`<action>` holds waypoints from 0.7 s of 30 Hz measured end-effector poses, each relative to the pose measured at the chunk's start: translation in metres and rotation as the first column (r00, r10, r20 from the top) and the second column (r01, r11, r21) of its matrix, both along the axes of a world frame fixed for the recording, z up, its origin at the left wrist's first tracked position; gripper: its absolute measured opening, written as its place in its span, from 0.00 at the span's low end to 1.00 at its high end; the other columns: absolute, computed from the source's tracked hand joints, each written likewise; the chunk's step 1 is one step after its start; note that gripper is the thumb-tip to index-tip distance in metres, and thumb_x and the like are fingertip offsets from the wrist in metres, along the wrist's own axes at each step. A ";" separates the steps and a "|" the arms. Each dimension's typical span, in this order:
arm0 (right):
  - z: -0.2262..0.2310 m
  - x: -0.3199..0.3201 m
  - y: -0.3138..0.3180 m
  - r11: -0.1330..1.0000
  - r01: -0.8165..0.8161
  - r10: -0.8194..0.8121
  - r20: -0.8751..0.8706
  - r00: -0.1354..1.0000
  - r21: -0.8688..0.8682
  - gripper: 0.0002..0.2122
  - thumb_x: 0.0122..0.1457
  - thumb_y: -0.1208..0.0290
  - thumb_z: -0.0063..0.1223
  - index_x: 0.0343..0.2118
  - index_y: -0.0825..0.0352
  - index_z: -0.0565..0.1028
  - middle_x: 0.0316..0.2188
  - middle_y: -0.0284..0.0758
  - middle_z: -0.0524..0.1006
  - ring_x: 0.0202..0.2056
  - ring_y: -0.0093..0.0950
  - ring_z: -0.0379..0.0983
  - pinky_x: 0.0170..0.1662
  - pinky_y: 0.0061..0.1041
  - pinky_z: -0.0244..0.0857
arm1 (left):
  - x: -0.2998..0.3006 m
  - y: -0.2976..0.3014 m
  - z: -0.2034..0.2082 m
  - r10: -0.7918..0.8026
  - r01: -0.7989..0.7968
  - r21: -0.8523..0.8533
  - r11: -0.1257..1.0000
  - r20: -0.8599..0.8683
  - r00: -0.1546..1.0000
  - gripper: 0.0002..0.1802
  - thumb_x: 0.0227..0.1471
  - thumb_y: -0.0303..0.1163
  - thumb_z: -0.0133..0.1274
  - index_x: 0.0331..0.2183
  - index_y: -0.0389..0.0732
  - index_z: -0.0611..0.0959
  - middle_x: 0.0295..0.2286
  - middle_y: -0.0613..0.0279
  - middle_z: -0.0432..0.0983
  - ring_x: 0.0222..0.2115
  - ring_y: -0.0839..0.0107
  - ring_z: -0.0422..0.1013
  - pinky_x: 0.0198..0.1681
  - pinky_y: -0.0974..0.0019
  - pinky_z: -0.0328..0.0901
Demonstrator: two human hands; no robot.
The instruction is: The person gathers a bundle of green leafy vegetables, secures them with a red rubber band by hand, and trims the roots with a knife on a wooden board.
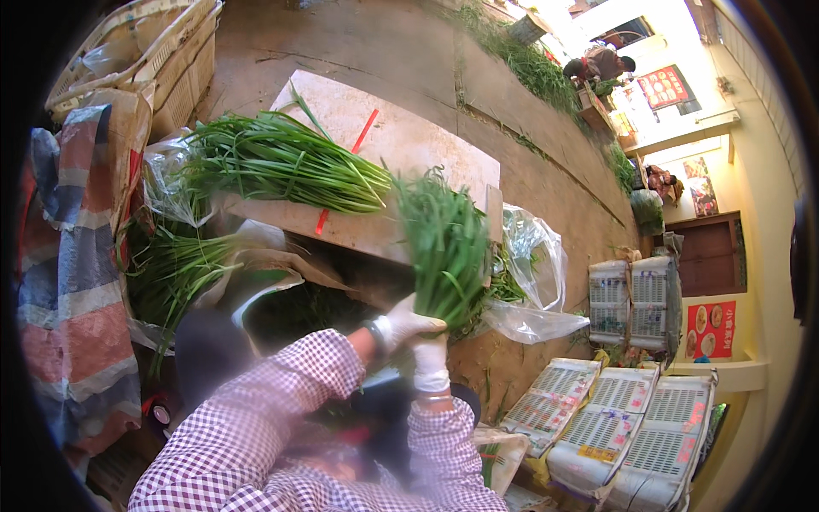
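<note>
Both my hands wear white gloves and grip the cut ends of an upright bunch of garlic chives, whose leaves fan out away from me. My left hand wraps round it from the left. Just below, my right hand is closed at the bottom of the same bunch, its fingers partly hidden. Another pile of garlic chives lies across a pale board in front of me. A red strip runs beneath that pile, with both its ends showing.
Loose chives hang by a striped woven sack at left, below a plastic crate. A clear plastic bag sits right of the board. Several packed crates stand at lower right. Other people work farther off.
</note>
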State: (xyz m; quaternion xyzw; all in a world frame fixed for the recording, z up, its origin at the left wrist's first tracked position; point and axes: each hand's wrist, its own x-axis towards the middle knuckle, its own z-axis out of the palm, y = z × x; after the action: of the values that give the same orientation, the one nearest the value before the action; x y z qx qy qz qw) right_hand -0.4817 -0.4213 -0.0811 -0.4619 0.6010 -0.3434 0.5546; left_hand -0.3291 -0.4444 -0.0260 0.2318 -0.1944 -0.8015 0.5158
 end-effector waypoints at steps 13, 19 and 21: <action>-0.025 -0.046 -0.170 0.917 -0.042 0.054 0.020 0.998 -0.396 0.15 0.62 0.67 0.52 0.49 0.67 0.74 0.48 0.35 0.77 0.50 0.31 0.73 0.56 0.35 0.65 | 0.004 -0.120 0.073 0.396 0.010 -0.622 0.783 0.511 0.763 0.59 0.31 0.30 0.75 0.63 0.37 0.61 0.54 0.55 0.70 0.54 0.64 0.66 0.61 0.62 0.60; -0.035 0.004 -0.189 0.774 -0.490 0.318 -0.423 0.849 -0.400 0.17 0.60 0.67 0.55 0.50 0.68 0.73 0.48 0.35 0.78 0.50 0.32 0.73 0.57 0.35 0.64 | 0.029 -0.129 0.034 0.390 -0.065 -0.484 0.873 0.611 0.689 0.48 0.37 0.42 0.73 0.58 0.35 0.70 0.47 0.50 0.78 0.46 0.59 0.74 0.56 0.60 0.65; -0.011 0.008 -0.184 0.724 -0.498 0.321 -0.406 0.856 -0.478 0.17 0.59 0.72 0.55 0.50 0.69 0.73 0.47 0.36 0.78 0.48 0.30 0.74 0.54 0.31 0.66 | 0.027 -0.118 0.039 0.309 -0.123 -0.343 0.931 0.565 0.765 0.44 0.40 0.38 0.71 0.57 0.35 0.71 0.46 0.52 0.79 0.46 0.62 0.74 0.55 0.62 0.66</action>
State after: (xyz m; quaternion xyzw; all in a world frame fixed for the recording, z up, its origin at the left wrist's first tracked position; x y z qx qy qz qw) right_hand -0.4737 -0.6056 -0.0921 -0.7735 0.4282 -0.3004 0.3578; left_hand -0.3024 -0.5627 0.0134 0.4220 -0.4356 -0.5810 0.5428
